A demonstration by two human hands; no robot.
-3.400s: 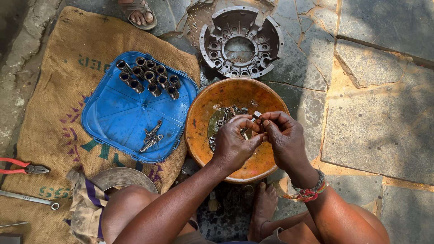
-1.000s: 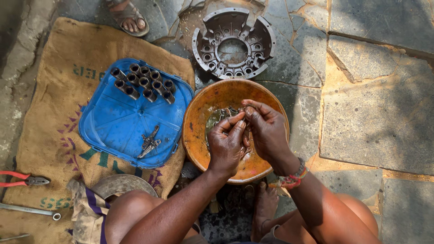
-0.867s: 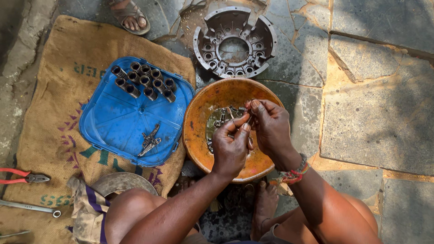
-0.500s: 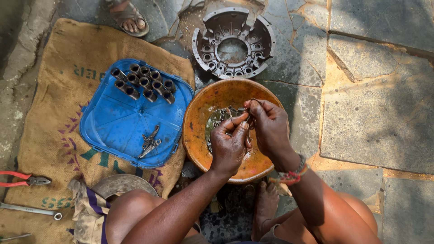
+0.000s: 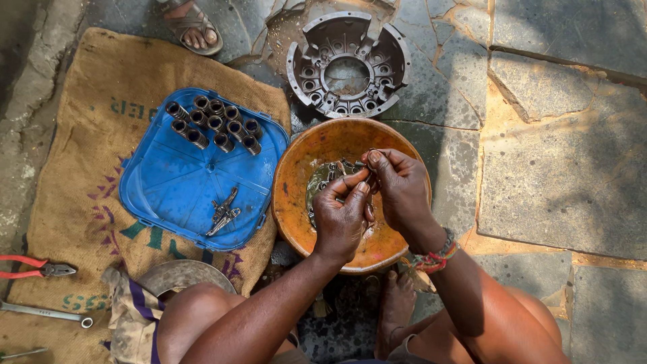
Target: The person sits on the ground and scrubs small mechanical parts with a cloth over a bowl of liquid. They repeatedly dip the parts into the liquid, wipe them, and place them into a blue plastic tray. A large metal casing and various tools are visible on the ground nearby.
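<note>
Both my hands hover over an orange bowl (image 5: 300,175) that holds dark liquid and several small metal parts (image 5: 323,176). My left hand (image 5: 344,216) and my right hand (image 5: 401,185) pinch one small metal part (image 5: 368,160) together between their fingertips, above the bowl's middle. A coloured thread band circles my right wrist. To the left lies a blue plastic lid (image 5: 175,195) with a cluster of dark coil springs (image 5: 214,125) at its top and a few small metal pieces (image 5: 222,212) near its bottom.
A burlap sack (image 5: 87,168) lies under the lid. A round metal clutch housing (image 5: 347,64) rests on the stone floor beyond the bowl. Red-handled pliers (image 5: 34,267) and a wrench (image 5: 47,313) lie at the left. Another person's sandalled foot (image 5: 192,27) stands at the top.
My hands have stayed over the bowl, shifting slightly and working the small part between the fingertips. The view has drifted a little. Nothing else has moved.
</note>
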